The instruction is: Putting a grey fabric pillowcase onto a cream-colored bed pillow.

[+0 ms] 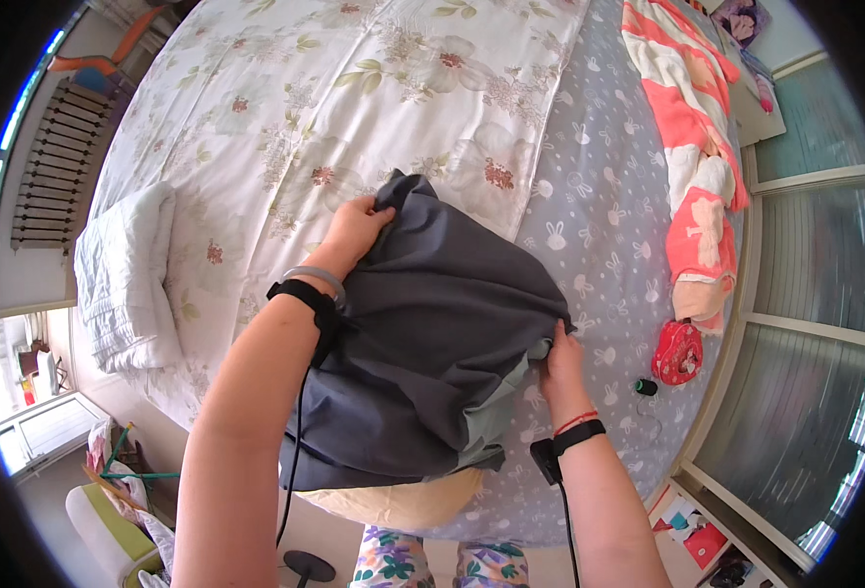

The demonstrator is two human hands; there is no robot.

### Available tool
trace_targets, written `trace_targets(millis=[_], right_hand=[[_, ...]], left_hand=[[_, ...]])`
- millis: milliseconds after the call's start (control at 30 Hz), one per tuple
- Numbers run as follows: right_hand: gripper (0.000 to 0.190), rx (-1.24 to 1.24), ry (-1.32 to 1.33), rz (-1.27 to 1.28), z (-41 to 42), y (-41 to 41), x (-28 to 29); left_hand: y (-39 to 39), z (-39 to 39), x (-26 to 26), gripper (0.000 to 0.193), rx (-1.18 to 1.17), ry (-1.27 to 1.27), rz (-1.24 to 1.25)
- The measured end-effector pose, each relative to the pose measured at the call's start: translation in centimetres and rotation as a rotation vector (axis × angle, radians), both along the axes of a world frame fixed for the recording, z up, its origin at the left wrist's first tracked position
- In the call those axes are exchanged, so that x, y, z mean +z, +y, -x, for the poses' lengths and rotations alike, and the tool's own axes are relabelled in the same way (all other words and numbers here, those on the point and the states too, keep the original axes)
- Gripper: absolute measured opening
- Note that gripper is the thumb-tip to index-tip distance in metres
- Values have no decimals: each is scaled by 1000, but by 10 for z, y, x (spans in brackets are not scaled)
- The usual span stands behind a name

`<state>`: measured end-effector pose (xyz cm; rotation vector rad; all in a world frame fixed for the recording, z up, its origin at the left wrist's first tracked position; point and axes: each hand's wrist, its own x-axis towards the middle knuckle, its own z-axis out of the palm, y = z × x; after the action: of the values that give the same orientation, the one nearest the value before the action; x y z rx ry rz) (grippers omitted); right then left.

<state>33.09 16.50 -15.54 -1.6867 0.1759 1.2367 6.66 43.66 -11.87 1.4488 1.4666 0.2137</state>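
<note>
A dark grey fabric cover, seemingly a pillowcase, lies bunched before me on the bed. Its paler grey-green side shows along the right. From under its near edge bulges a cream pillow; the rest of that is hidden. My left hand pinches the cover's far left corner between thumb and fingers. Over on the right, my right hand grips the cover's right corner, where a bit of the paler side shows. Both wrists wear black straps with cables.
Under the cover are a white floral sheet and a grey bunny-print sheet. A folded white quilt lies left. To the right are a coral-and-white blanket, a red heart-shaped tin and a dark green thread spool.
</note>
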Motion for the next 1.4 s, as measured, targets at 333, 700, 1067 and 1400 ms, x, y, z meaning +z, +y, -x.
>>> trace_targets(millis=[333,700,1067,1400], right_hand=[[33,-99,-37,-86,10,0,8],[35,-140,-56,-67,13,4,10],[42,-66,-27,-50,11,3,7],[36,-174,64,-178,-3,24,71]], left_hand=[[-9,7,19,37,-197,206,36],[-25,18,12,40,149,44,-166],[-44,42,38,37,-77,192,-276],[-89,51,87,31,175,87,-445]])
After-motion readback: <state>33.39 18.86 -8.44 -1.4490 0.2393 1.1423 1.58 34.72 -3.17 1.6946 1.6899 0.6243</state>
